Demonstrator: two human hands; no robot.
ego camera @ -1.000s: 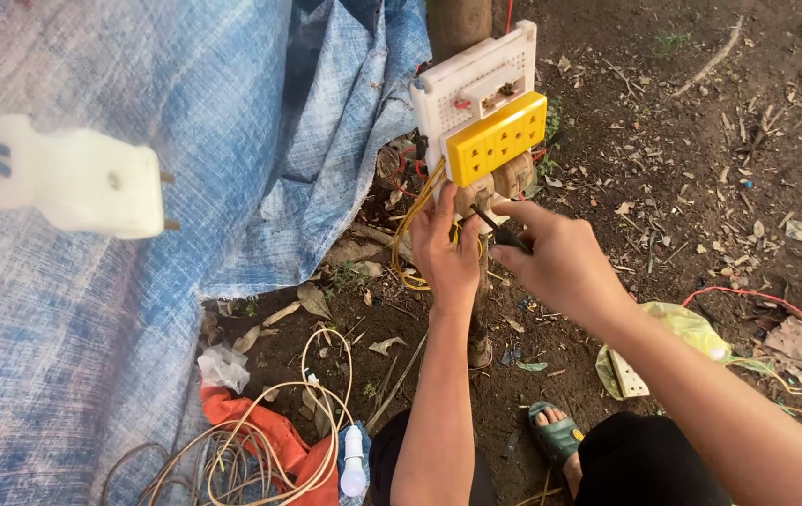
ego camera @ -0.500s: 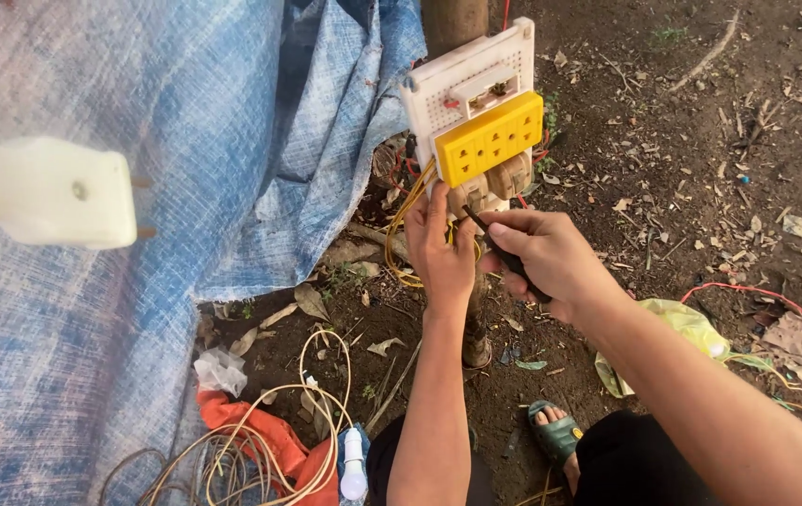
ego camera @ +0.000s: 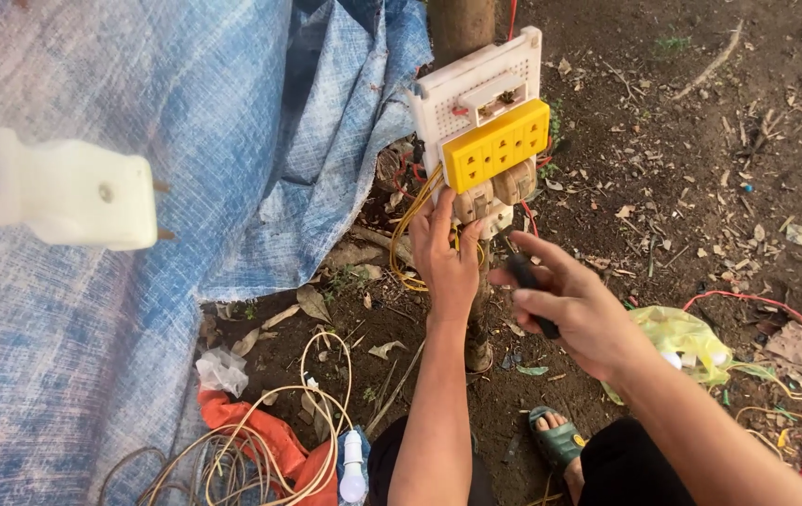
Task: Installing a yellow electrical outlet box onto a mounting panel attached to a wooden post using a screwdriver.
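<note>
Head view looks down as we work at a white perforated board [ego camera: 476,89] fixed to a wooden post [ego camera: 460,26]; a yellow socket strip [ego camera: 496,145] sits on its lower part, with two tan plugs [ego camera: 495,190] just under it; our left hand [ego camera: 446,258] reaches up, its fingers [ego camera: 442,208] loose and touching the plugs and the yellow wires [ego camera: 408,234] beside them; our right hand [ego camera: 574,309] hovers near, its fingers clenched around a dark tool handle [ego camera: 532,290]; a blue tarp [ego camera: 185,141] hangs to the left, a white plug [ego camera: 64,192] blurred before it; coiled cable [ego camera: 279,440] lies on the dirt ground [ego camera: 701,169].
</note>
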